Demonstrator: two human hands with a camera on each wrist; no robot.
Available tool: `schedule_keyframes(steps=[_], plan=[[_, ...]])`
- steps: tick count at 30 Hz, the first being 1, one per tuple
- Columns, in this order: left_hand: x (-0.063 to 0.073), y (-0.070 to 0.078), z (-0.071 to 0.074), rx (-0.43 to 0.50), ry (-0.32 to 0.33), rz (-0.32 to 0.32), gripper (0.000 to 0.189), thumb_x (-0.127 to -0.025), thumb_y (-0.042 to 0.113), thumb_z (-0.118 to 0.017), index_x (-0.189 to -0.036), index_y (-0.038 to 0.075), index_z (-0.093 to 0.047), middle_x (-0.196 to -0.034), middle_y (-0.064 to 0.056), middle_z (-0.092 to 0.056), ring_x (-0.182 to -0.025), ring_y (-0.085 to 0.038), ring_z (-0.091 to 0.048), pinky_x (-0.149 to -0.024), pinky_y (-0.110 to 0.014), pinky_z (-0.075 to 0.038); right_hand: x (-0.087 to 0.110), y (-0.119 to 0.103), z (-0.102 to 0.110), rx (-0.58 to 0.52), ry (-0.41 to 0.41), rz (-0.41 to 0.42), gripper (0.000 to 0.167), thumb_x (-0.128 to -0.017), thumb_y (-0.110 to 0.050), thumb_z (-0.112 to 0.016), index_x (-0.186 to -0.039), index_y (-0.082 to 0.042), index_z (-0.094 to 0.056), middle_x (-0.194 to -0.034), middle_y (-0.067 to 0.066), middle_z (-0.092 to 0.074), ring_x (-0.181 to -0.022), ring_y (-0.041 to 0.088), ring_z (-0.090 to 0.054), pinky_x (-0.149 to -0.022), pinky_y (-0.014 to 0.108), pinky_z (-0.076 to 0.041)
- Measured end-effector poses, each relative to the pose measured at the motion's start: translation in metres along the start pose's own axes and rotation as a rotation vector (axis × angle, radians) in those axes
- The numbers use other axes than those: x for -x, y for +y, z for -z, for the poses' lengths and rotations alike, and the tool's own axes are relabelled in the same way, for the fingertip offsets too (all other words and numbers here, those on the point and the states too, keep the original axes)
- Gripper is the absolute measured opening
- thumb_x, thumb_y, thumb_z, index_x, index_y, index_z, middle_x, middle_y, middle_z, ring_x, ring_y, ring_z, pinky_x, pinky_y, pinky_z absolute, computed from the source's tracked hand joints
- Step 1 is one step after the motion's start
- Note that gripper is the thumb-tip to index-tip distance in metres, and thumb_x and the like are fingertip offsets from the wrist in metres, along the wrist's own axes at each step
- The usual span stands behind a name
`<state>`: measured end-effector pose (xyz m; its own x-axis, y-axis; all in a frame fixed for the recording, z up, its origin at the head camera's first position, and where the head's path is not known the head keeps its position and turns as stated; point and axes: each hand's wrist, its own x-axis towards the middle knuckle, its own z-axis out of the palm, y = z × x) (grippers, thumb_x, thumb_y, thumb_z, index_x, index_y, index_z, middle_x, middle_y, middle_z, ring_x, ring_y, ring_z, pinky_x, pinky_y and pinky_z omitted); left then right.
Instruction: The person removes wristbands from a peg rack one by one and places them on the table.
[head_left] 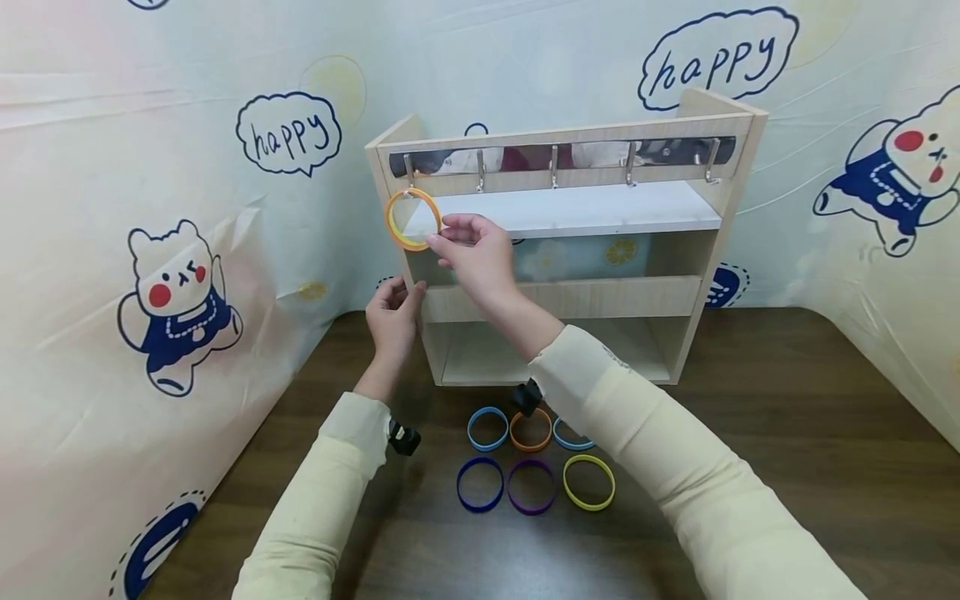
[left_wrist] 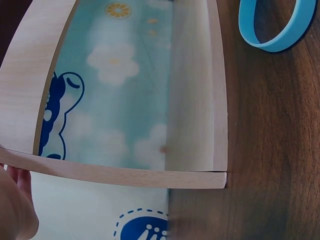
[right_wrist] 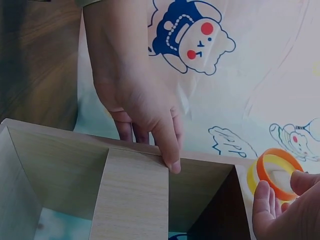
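Observation:
My right hand pinches an orange silicone wristband at its right edge, between thumb and fingers. The band is at the leftmost hook of a small wooden shelf; whether it hangs there freely cannot be told. Behind it, a yellow wristband shows in the right wrist view, overlapped by the orange one. My left hand grips the shelf's left side panel, with the thumb on the front edge and the fingers outside, partly hidden.
Several wristbands lie on the brown table before the shelf: light blue, orange, dark blue, purple and yellow among them. More metal hooks line the top rail. A printed cloth surrounds the table.

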<state>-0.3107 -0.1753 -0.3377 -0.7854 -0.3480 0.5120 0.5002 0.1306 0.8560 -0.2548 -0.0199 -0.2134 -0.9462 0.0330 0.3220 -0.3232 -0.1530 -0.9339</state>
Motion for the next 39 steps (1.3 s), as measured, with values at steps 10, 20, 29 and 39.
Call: schedule_keyframes(steps=[10, 20, 29, 39], plan=[[0.010, 0.029, 0.002, 0.026, -0.038, 0.010, 0.026, -0.089, 0.016, -0.071, -0.109, -0.001, -0.069, -0.098, -0.007, -0.067, -0.086, -0.015, -0.062, -0.075, -0.026, -0.052, -0.002, 0.000, -0.004, 0.012, 0.016, -0.002, 0.026, -0.086, -0.006, -0.073, -0.109, 0.002, -0.066, -0.095, 0.009, -0.066, -0.091, 0.031, -0.066, -0.069, 0.027, -0.055], [0.001, 0.004, 0.000, 0.046, -0.014, -0.036, 0.029, -0.087, 0.024, -0.074, -0.108, 0.003, -0.071, -0.097, -0.008, -0.068, -0.086, -0.017, -0.064, -0.072, -0.026, -0.053, -0.002, 0.002, -0.005, 0.030, 0.017, -0.001, 0.019, -0.087, -0.009, -0.073, -0.103, -0.001, -0.067, -0.093, 0.007, -0.066, -0.090, 0.036, -0.066, -0.068, 0.027, -0.055], [-0.001, -0.003, 0.000, 0.055, -0.002, -0.019, 0.027, -0.087, 0.022, -0.074, -0.107, 0.005, -0.072, -0.098, -0.007, -0.067, -0.086, -0.017, -0.064, -0.071, -0.025, -0.052, -0.003, 0.000, -0.005, 0.001, 0.026, -0.024, 0.018, -0.086, -0.009, -0.074, -0.101, -0.001, -0.067, -0.092, 0.008, -0.066, -0.089, 0.035, -0.066, -0.068, 0.027, -0.055], [0.000, -0.001, -0.001, 0.046, 0.003, -0.036, 0.026, -0.087, 0.023, -0.074, -0.105, 0.005, -0.072, -0.097, -0.008, -0.067, -0.084, -0.018, -0.063, -0.070, -0.025, -0.052, 0.000, -0.004, -0.002, -0.054, 0.012, -0.079, 0.017, -0.086, -0.011, -0.074, -0.100, -0.003, -0.067, -0.093, 0.008, -0.066, -0.094, 0.036, -0.066, -0.068, 0.028, -0.055]])
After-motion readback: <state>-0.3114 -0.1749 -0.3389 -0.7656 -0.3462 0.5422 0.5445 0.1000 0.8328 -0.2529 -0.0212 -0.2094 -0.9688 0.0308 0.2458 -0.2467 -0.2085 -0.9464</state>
